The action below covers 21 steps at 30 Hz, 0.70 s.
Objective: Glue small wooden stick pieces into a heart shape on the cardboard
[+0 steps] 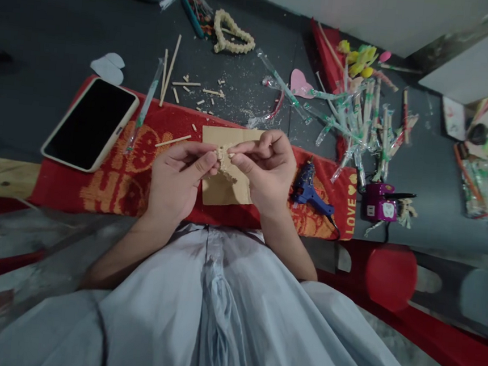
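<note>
My left hand [176,180] pinches a pale, knobbly craft piece made of short wooden stick bits [226,173] between thumb and fingers. Against its upper end, my right hand [270,171] holds a tiny stick bit [231,155] between thumb and forefinger. Both hands are over a tan cardboard sheet [213,193] on a red towel [115,194]. To the right of my right hand lies a blue hot glue gun [308,190]. A heart-shaped frame of similar stick bits [232,46] rests at the back of the dark table.
A phone [91,124] lies on the towel at left, beside a wrapped stick [146,103]. Loose sticks [170,71] and crumbs are scattered behind the cardboard. Many plastic-wrapped sticks [361,110] pile up at right, near a purple box-like object [379,202] and a pink paper heart [300,84].
</note>
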Motion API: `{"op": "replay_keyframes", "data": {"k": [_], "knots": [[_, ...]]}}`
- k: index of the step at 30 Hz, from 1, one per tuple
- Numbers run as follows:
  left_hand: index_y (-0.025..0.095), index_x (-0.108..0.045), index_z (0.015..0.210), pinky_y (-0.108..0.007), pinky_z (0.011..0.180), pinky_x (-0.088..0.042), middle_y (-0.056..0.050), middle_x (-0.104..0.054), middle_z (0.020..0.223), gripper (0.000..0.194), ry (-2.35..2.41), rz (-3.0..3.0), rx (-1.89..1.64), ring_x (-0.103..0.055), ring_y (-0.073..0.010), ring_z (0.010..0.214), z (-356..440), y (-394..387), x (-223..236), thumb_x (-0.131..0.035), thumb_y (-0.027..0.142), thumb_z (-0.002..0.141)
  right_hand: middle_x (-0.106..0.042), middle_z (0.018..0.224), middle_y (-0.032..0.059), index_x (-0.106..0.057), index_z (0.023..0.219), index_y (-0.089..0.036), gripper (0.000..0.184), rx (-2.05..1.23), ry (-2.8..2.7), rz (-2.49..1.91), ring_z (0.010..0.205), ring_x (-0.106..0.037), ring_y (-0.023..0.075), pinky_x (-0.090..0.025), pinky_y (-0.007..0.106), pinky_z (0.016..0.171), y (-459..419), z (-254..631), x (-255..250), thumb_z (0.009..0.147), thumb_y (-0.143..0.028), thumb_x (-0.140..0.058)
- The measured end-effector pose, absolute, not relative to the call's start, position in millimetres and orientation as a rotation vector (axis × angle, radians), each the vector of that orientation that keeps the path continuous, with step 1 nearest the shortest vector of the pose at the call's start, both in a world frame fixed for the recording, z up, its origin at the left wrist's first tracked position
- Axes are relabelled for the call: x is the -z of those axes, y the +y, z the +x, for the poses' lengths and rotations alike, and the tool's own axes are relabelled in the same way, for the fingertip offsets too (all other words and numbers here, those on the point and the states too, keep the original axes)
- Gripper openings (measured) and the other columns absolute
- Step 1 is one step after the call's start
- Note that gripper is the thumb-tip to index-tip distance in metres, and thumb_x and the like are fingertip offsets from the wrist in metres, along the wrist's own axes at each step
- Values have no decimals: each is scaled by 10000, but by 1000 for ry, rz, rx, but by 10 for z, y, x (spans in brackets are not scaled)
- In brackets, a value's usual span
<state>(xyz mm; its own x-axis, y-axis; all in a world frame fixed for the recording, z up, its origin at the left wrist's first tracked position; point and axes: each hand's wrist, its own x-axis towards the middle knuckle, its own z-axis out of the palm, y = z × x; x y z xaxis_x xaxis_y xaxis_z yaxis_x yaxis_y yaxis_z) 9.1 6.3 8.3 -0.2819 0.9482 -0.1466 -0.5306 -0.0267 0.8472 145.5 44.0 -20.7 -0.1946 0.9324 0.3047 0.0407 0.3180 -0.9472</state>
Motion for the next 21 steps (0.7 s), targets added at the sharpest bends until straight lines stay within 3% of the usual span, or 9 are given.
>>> {"op": "replay_keyframes", "data": {"k": [8,13,21], "knots": [[238,-789,708,-204,588,-551,10,-733,669,280,965,608,-1635,-655,-87,590,147,71,-153,-982,364,550,-731,902,-23,-362,949,-282,352,-1080,-1413,-883,876,-765,132,-632,265,762,426,1380,203,923,-501,-637],[237,-792,725,-185,584,-546,15,-731,665,286,959,636,-1649,-657,-78,584,153,79,-130,-976,378,558,-733,843,-79,-438,889,-275,368,-1101,-1235,-710,804,-763,98,-627,221,724,400,1322,121,842,-407,-778],[259,-786,754,-201,591,-559,20,-742,732,295,1000,713,-1662,-665,-83,617,126,95,-36,-959,424,582,-744,850,-63,-495,902,-267,278,-916,-1264,-687,811,-758,109,-609,258,722,343,1270,94,870,-327,-764]]}}
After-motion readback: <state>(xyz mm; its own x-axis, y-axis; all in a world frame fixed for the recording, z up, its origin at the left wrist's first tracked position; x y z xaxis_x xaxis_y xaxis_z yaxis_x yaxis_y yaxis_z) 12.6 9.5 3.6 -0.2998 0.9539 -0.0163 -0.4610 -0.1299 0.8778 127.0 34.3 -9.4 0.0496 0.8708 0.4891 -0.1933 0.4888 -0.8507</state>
